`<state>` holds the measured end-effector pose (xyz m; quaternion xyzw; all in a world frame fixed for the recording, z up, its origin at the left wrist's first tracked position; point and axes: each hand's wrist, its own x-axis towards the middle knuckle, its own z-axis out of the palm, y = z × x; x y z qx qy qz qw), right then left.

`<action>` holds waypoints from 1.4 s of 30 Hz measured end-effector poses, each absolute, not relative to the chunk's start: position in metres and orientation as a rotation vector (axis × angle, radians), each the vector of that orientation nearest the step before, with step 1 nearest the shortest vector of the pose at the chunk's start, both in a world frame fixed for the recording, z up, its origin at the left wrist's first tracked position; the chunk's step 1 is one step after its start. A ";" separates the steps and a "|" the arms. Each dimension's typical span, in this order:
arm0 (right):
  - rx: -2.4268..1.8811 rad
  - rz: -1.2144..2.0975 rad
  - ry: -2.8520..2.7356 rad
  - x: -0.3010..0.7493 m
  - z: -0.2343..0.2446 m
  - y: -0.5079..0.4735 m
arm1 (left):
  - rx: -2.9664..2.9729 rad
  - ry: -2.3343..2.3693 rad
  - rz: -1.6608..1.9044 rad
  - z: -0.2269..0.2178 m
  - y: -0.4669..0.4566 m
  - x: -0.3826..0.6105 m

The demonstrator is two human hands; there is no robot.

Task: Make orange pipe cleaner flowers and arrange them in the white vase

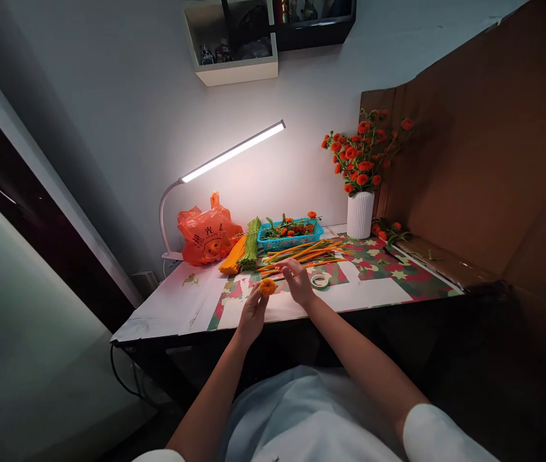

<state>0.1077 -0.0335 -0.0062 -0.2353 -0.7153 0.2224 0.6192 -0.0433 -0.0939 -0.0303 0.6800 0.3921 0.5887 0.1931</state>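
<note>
My left hand [252, 313] is closed on an orange flower [267, 287] with a fluffy head, held over the near edge of the table. To its right, my right hand [298, 283] has its thumb and fingertips drawn together in a pinch. Whatever lies between those fingertips is too small to make out. Just right of that hand, a roll of pale green tape [319, 281] rests flat on the table. Loose orange and green pipe cleaners [318, 252] are spread behind both hands.
Bundles of orange [233, 256] and green pipe cleaners [251, 244] lie beside a red plastic bag [209, 234]. A blue basket [289, 242] holds orange flowers. Behind stand a lit lamp [234, 152] and a white vase [360, 216] of flowers. Cardboard [475, 160] walls the right side.
</note>
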 end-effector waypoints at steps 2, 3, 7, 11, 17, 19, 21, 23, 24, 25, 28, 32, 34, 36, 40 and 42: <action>-0.494 0.430 -1.691 0.108 -0.005 -0.039 | 1.892 1.128 1.674 -0.028 -0.093 -0.041; -0.487 0.401 -1.717 0.108 -0.005 -0.040 | 1.906 1.143 1.679 -0.027 -0.093 -0.041; -0.629 0.372 -1.856 0.105 -0.008 -0.041 | 2.033 1.289 1.639 -0.025 -0.094 -0.037; -0.890 0.347 -1.949 0.101 -0.011 -0.039 | 2.147 1.461 1.582 -0.032 -0.092 -0.030; -1.037 0.367 -2.009 0.094 -0.015 -0.034 | 2.213 1.540 1.464 -0.036 -0.087 -0.027; -1.000 0.395 -2.032 0.093 -0.015 -0.033 | 2.207 1.527 1.445 -0.036 -0.089 -0.026; -0.963 0.444 -2.036 0.093 -0.016 -0.032 | 2.193 1.516 1.419 -0.037 -0.090 -0.024; -0.933 0.511 -2.008 0.094 -0.018 -0.029 | 2.164 1.500 1.396 -0.036 -0.088 -0.026; -0.922 0.545 -1.975 0.094 -0.019 -0.027 | 2.137 1.506 1.401 -0.033 -0.084 -0.030; -0.915 0.577 -1.930 0.095 -0.021 -0.025 | 2.098 1.525 1.425 -0.027 -0.079 -0.036; -0.907 0.667 -1.817 0.096 -0.025 -0.020 | 1.886 1.734 1.670 0.018 -0.052 -0.074; -0.881 0.699 -1.875 0.096 -0.025 -0.019 | 1.524 2.193 2.146 0.121 -0.003 -0.147; -0.876 0.688 -1.919 0.095 -0.023 -0.021 | 1.442 2.411 2.111 0.166 0.021 -0.178; -0.884 0.696 -1.931 0.096 -0.023 -0.022 | 1.493 2.564 1.766 0.193 0.040 -0.200; -0.876 0.721 -1.897 0.095 -0.024 -0.020 | 1.763 2.429 1.222 0.198 0.060 -0.214; -0.877 0.718 -1.896 0.095 -0.025 -0.019 | 1.822 2.388 1.179 0.188 0.062 -0.213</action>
